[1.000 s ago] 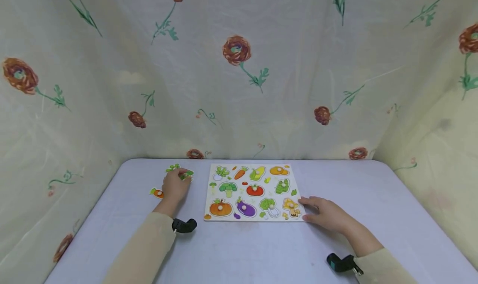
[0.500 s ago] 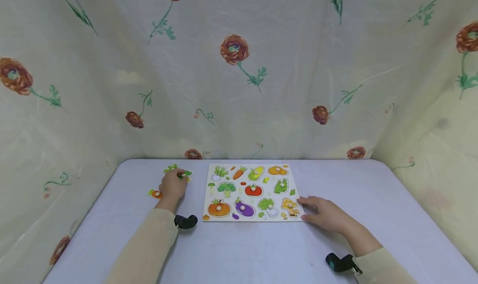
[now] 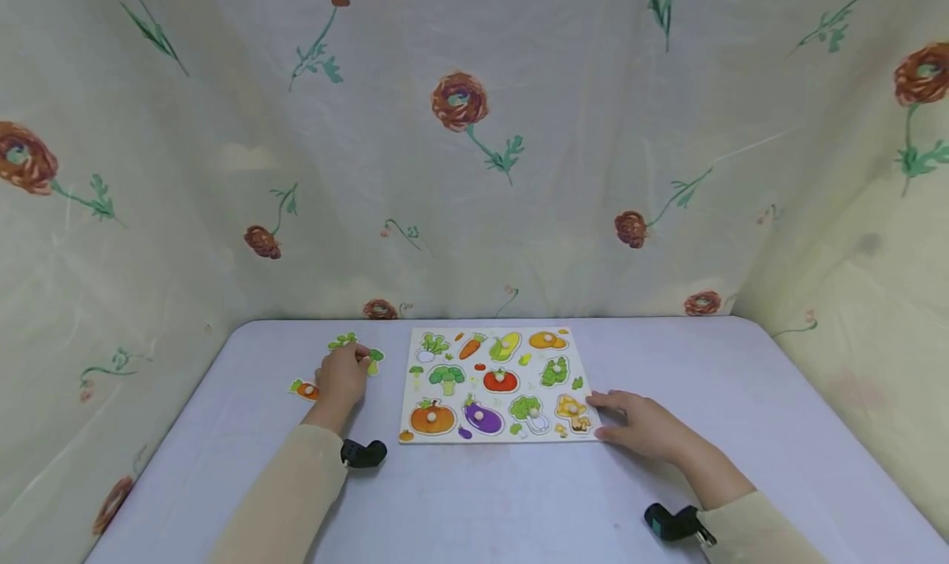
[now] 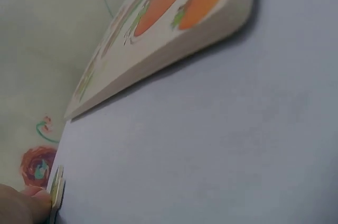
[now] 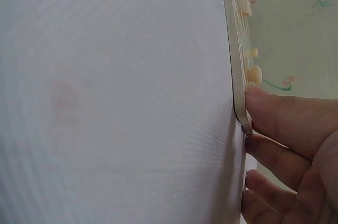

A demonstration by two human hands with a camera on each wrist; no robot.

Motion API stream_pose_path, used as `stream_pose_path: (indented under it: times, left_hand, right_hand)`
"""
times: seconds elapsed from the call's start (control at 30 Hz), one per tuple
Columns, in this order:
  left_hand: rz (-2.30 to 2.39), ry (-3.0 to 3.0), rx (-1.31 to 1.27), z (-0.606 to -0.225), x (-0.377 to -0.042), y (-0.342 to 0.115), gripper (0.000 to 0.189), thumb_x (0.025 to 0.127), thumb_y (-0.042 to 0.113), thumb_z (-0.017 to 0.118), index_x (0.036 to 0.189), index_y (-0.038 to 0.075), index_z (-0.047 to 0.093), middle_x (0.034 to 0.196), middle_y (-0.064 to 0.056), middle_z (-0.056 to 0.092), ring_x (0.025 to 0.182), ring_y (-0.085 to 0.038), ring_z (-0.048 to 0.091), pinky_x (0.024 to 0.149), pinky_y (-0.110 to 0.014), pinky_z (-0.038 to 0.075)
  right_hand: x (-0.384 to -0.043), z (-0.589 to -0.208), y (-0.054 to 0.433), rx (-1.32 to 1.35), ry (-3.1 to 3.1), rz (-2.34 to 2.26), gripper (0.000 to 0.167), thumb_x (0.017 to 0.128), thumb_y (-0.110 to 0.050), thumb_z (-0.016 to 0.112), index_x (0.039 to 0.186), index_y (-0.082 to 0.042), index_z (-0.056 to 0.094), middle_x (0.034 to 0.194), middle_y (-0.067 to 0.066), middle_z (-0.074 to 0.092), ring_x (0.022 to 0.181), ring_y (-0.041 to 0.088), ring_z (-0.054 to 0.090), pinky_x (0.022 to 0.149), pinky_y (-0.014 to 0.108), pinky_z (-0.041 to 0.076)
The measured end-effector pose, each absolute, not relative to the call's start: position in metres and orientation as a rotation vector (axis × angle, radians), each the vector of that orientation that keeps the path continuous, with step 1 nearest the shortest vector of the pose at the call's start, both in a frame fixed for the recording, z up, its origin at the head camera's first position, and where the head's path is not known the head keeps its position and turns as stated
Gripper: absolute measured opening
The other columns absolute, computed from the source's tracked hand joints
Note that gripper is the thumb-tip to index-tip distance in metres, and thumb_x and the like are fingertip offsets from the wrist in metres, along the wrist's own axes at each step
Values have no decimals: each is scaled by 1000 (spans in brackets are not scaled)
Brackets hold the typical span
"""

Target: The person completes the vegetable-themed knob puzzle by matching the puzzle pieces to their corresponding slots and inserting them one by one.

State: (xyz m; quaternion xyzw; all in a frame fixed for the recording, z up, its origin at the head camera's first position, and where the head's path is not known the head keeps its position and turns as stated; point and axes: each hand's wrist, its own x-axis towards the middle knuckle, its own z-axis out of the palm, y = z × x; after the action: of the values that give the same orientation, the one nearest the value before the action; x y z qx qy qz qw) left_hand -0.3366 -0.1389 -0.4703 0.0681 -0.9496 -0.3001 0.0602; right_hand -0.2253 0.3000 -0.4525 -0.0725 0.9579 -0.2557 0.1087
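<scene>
Left of the puzzle board, my left hand point(image 3: 343, 380) pinches a broccoli puzzle piece point(image 3: 376, 361) between thumb and fingertips. The left wrist view shows the thin edge of that piece point(image 4: 57, 195) at the fingertips, low over the cloth. A leafy green puzzle piece point(image 3: 341, 340) is partly hidden behind the hand, and a carrot piece point(image 3: 305, 389) lies beside the wrist. My right hand point(image 3: 643, 424) grips the lower right edge of the white vegetable puzzle board point(image 3: 460, 435), its thumb on the top face in the right wrist view.
Several pieces with round knobs sit in the board, among them a tomato point(image 3: 501, 380), a pumpkin point(image 3: 432, 418) and an eggplant point(image 3: 483, 417). The printed broccoli point(image 3: 447, 376) shows no knob. Behind the white-covered table point(image 3: 474, 506) hangs a flowered curtain point(image 3: 563, 218).
The broccoli piece has turned a little at my left fingertips, and more of its stem shows. My right hand stays on the board. The head view has shifted slightly.
</scene>
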Motion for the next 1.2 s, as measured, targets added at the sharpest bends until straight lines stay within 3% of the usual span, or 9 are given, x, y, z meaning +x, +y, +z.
stream_pose_path:
  times: [0.67,1.2]
  left_hand:
    - [-1105,-2880,28,-459,-308,-120,16,99,13,63,112,6,67,99,-7,65,91,-23,57,84,-43,46]
    - [-1296,-2885,-59,-451,-305,-83,12,99,13,64,110,9,67,100,-5,62,90,-20,56,81,-36,49]
  right_hand:
    - [-226,-452,298,-187,2813,-738,60,88,-31,77,141,-12,58,149,28,43,139,51,33,109,67,28]
    - [-227,-453,299,-186,2819,-722,61,88,-32,76,142,-12,58,149,29,42,139,52,33,109,67,28]
